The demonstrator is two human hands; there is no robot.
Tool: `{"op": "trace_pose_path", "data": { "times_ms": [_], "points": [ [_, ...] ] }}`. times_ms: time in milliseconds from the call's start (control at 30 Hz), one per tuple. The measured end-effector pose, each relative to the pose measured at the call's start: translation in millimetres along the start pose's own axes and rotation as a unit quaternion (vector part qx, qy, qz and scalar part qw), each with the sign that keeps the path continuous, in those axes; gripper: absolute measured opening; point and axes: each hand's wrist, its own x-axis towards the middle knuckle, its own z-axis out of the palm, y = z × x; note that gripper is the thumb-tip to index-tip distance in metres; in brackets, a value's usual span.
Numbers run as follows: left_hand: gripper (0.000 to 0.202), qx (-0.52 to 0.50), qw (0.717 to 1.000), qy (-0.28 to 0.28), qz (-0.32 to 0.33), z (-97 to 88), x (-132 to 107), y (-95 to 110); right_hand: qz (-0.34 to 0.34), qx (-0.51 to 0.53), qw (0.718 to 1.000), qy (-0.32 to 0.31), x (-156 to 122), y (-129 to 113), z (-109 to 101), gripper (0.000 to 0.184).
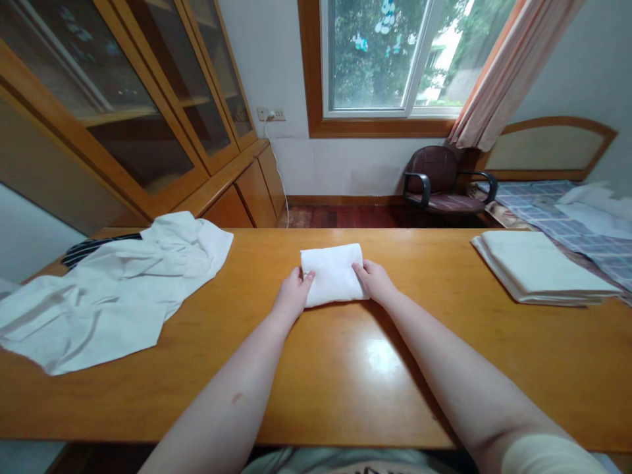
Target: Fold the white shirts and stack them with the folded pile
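Note:
A small white folded cloth (334,276) is held in front of me, over the middle of the wooden table (316,368). My left hand (295,289) grips its left edge, thumb on top and the other fingers hidden beneath. At the right edge, my right hand (375,280) pinches the cloth in the same way. The cloth looks like a flat, compact rectangle, slightly tilted. Whether its lower side touches the tabletop I cannot tell.
Crumpled white fabric (128,276) lies at the table's left, with a dark striped cloth (99,247) behind it. A folded white cloth stack (543,266) sits at the right. Beyond the table are a chair (439,181), a bed (577,210) and a glass-door cabinet (197,151).

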Motion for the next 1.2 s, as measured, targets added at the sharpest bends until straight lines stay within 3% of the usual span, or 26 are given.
{"op": "trace_pose_path", "data": {
  "times_ms": [133, 267, 467, 567, 633, 700, 767, 833, 900, 933, 1067, 1200],
  "points": [
    [0.040, 0.059, 0.998, 0.006, -0.016, -1.4, 1, 2, 0.041, -0.021, 0.999, 0.011, 0, -1, -1, 0.029],
    [0.047, 0.101, 0.994, 0.006, -0.038, -2.5, 5, 5, 0.058, -0.042, 0.997, -0.019, 3, -1, -1, 0.026],
    [0.049, 0.175, 0.982, -0.031, -0.068, -7.0, 7, 3, 0.070, -0.078, 0.994, -0.037, 4, -5, 0, 0.023],
    [0.056, 0.216, 0.974, 0.006, -0.067, -14.2, 0, 7, 0.064, -0.085, 0.993, -0.041, 3, -4, -1, 0.022],
    [0.052, 0.227, 0.972, 0.067, -0.005, -18.0, -8, 14, 0.065, -0.092, 0.993, -0.039, 2, -4, -5, 0.025],
    [0.045, 0.229, 0.961, 0.106, 0.113, -17.6, -15, 22, 0.061, -0.103, 0.993, 0.003, -2, -6, -9, 0.032],
    [0.042, 0.242, 0.939, 0.096, 0.226, -11.5, -21, 29, 0.003, -0.119, 0.990, 0.070, -6, -11, -12, 0.039],
    [0.045, 0.274, 0.918, 0.053, 0.282, -1.6, -24, 31, -0.119, -0.134, 0.979, 0.097, -11, -17, -12, 0.045],
    [0.054, 0.308, 0.908, 0.010, 0.285, 8.6, -23, 28, -0.230, -0.147, 0.960, 0.054, -14, -21, -6, 0.052],
    [0.059, 0.321, 0.907, -0.007, 0.273, 12.7, -21, 25, -0.254, -0.158, 0.954, 0.020, -14, -21, -1, 0.056],
    [0.078, 0.336, 0.919, -0.043, 0.203, 18.9, -13, 14, -0.198, -0.210, 0.952, -0.106, -8, -9, 13, 0.068],
    [0.090, 0.341, 0.925, -0.052, 0.160, 17.1, -9, 11, -0.148, -0.208, 0.956, -0.146, 2, 4, 10, 0.092]
  ]
}}
